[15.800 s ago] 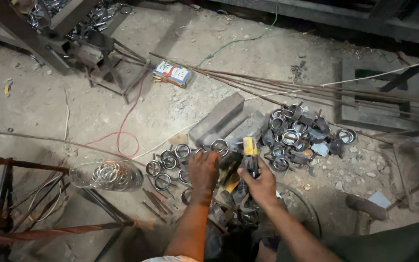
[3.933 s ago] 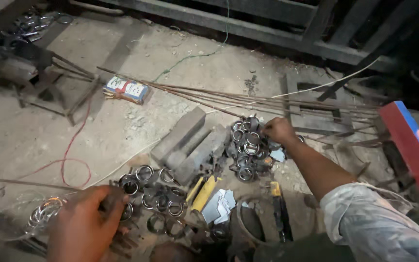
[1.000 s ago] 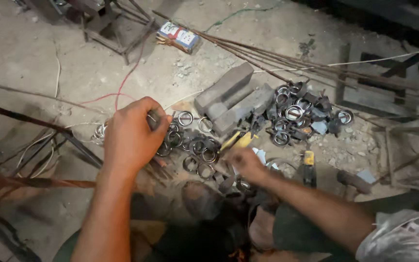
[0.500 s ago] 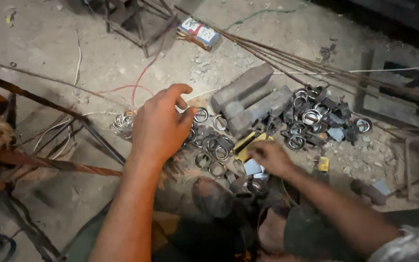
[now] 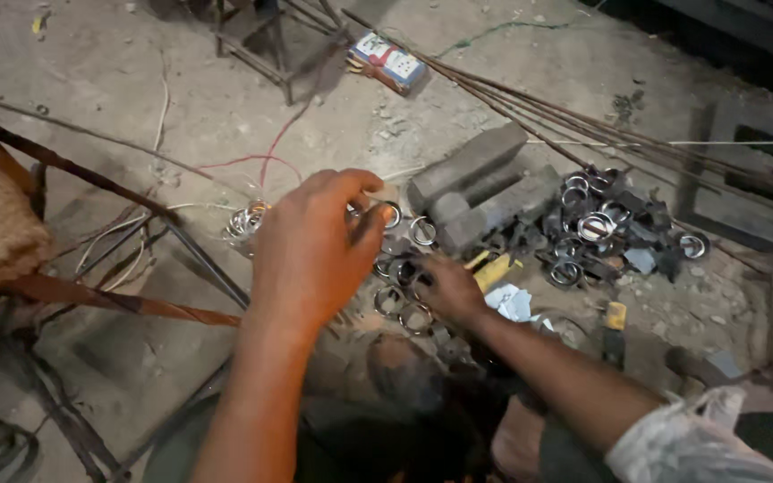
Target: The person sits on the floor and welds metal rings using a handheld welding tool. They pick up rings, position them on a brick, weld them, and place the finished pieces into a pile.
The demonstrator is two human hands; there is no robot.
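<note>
The left hand [image 5: 310,255] is held raised, a metal ring [image 5: 389,213] pinched at its fingertips. The right hand [image 5: 447,288] is laid on rings [image 5: 402,295] scattered on the floor [image 5: 118,80]; its grip cannot be told.

A small printed box [image 5: 388,61] lies at upper centre on the dusty floor [image 5: 118,80]. Grey blocks [image 5: 485,183] sit centre-right, long thin rods [image 5: 583,125] run across behind them, and a red wire [image 5: 266,161] curls left of centre.
</note>
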